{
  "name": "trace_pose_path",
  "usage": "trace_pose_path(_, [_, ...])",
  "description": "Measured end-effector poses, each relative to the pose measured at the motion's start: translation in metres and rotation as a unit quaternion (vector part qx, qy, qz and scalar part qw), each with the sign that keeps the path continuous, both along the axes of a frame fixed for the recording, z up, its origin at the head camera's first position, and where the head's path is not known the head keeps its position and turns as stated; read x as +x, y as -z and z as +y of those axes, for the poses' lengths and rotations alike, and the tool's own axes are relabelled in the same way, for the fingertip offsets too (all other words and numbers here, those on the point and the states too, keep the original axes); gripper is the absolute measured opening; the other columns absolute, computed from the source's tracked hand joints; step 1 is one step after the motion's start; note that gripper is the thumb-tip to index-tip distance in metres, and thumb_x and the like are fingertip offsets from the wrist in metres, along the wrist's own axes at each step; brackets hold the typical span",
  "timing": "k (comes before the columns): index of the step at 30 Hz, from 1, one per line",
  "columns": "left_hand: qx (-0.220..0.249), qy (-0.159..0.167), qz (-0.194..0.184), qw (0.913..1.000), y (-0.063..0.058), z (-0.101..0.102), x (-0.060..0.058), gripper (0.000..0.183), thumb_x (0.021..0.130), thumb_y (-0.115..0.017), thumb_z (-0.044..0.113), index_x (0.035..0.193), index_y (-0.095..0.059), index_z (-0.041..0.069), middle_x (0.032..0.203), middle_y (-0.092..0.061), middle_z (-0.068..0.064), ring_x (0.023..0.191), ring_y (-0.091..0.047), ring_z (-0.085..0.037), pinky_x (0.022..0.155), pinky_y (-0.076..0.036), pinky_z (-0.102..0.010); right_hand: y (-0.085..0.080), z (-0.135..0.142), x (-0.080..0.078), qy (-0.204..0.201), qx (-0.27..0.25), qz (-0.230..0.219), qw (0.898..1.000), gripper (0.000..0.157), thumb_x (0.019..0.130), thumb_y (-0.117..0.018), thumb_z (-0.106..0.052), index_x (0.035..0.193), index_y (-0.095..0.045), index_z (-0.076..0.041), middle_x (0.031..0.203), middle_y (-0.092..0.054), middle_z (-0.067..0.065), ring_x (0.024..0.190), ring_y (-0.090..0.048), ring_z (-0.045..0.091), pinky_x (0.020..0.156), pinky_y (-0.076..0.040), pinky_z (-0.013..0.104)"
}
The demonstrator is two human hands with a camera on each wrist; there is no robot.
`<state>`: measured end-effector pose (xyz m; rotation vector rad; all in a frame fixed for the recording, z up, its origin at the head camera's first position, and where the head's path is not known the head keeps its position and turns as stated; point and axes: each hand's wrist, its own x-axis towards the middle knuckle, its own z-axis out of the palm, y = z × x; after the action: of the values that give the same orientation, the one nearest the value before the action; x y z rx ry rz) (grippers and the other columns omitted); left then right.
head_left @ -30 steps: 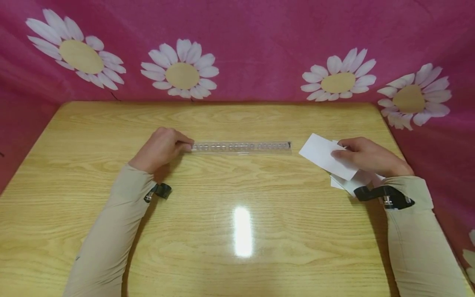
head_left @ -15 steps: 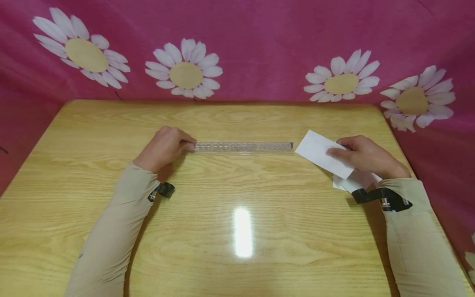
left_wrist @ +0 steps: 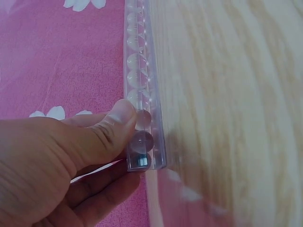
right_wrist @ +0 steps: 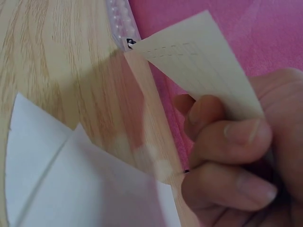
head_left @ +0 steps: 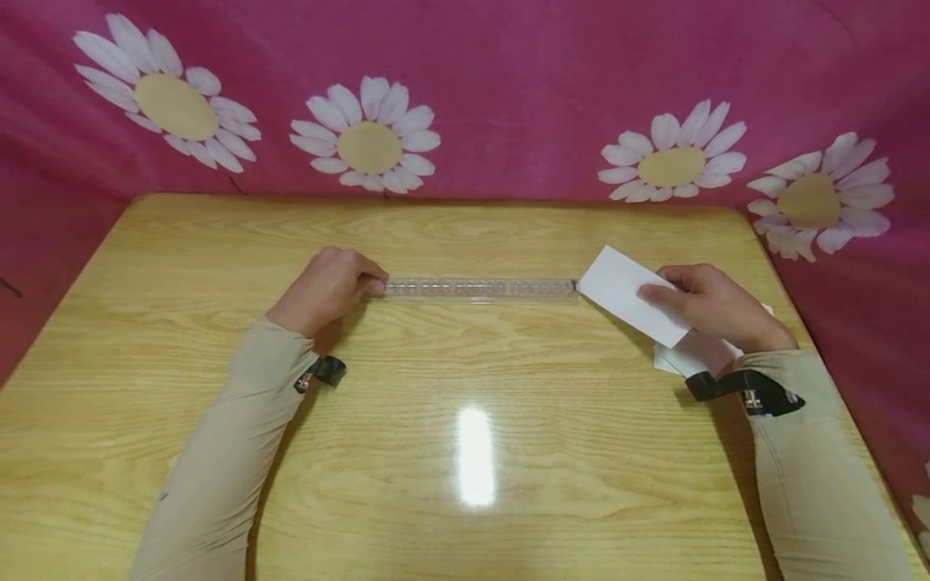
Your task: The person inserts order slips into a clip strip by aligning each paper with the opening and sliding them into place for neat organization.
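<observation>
Pink floral cloth [head_left: 508, 97] backed the setup & ran down its R side; no obstruction. Wood-grain table [head_left: 407, 420] next in size, glossy, w/ a glare patch [head_left: 475, 456] well apart from the work.

Beige sleeves [head_left: 218, 436] came in from both sides, no fabric across the work.

Clear tube [head_left: 479, 287] lay crosswise, mid-table toward far edge, approx. parallel to it; prob. set so both ends stayed reachable.

L hand [head_left: 330, 286]: thumb & fingers closed on tube's L end, no gap beyond tube thickness. Prob. to stop it sliding or turning, w/ R end left free.

R hand [head_left: 715, 303]: thumb on top, fingers curled beneath, pinching a white card [head_left: 628, 294] at its R part. Card tilted, raised off table; far corner prob. left clear of fingers so it could be aimed. Corner at tube's R end; contact vs. small gap: couldn't tell.

Loose white sheets [head_left: 697, 355] lay under/beside R hand, overlapping; partly hidden, count unclear. Could snag the R wrist mount [head_left: 770, 393], which hung just over them.

Smallest: round clear beads [left_wrist: 141, 142] in a row inside tube; dark piece [right_wrist: 130, 43] at its R end, next to card corner, too small to ID.
</observation>
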<state>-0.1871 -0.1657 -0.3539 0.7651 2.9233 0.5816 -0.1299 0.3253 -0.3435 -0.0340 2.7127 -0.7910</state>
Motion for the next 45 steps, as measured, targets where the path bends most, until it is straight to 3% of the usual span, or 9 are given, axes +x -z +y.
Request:
trace_pose_path(9, [-0.001, -0.004, -0.007, 1.0, 0.002, 0.0, 0.0, 0.02, 0.096, -0.074, 0.014, 0.112, -0.081, 0.005, 0.114, -0.079, -0.016, 0.109, -0.074, -0.032, 0.098, -0.058, -0.049, 0.001, -0.005, 0.002, 0.013, -0.021, -0.002, 1.0, 0.054, 0.1, -0.057, -0.059, 0.121, -0.068, -0.011, 0.095, -0.067, 0.008, 0.085, -0.059, 0.022, 0.066, -0.048, 0.03])
trace_pose_path(18, [0.003, -0.002, -0.009, 1.0, 0.002, 0.001, 0.001, 0.019, 0.097, -0.072, 0.013, 0.112, -0.081, 0.005, 0.114, -0.079, -0.015, 0.11, -0.074, -0.032, 0.099, -0.058, -0.05, 0.001, -0.006, 0.001, 0.016, -0.029, 0.002, 0.999, 0.051, 0.1, -0.057, -0.061, 0.111, -0.069, -0.013, 0.088, -0.064, 0.005, 0.081, -0.057, 0.018, 0.064, -0.044, 0.03])
trace_pose_path(26, [0.002, 0.0, -0.008, 1.0, 0.001, 0.001, 0.001, 0.019, 0.096, -0.073, 0.013, 0.112, -0.081, 0.005, 0.113, -0.079, -0.015, 0.111, -0.074, -0.032, 0.1, -0.057, -0.05, -0.004, -0.002, 0.003, 0.025, -0.035, 0.037, 0.998, 0.045, 0.101, -0.058, -0.055, 0.1, -0.067, -0.01, 0.078, -0.059, 0.002, 0.077, -0.056, 0.016, 0.063, -0.043, 0.029])
trace_pose_path(39, [0.007, 0.002, -0.011, 0.9999, 0.0, -0.001, 0.0, 0.02, 0.096, -0.073, 0.014, 0.113, -0.08, 0.004, 0.114, -0.079, -0.016, 0.111, -0.074, -0.033, 0.101, -0.057, -0.05, -0.009, -0.012, 0.005, 0.049, -0.071, 0.003, 0.996, 0.058, 0.101, -0.054, -0.061, 0.129, -0.067, -0.013, 0.088, -0.067, -0.004, 0.082, -0.061, 0.015, 0.067, -0.051, 0.029])
trace_pose_path(45, [0.009, -0.002, -0.008, 0.9999, 0.001, -0.002, -0.002, 0.021, 0.096, -0.073, 0.015, 0.112, -0.08, 0.004, 0.114, -0.079, -0.016, 0.111, -0.073, -0.033, 0.102, -0.057, -0.049, -0.007, -0.028, 0.003, 0.047, -0.088, 0.006, 0.995, 0.054, 0.101, -0.056, -0.059, 0.125, -0.069, -0.012, 0.086, -0.068, -0.007, 0.081, -0.062, 0.013, 0.07, -0.05, 0.027])
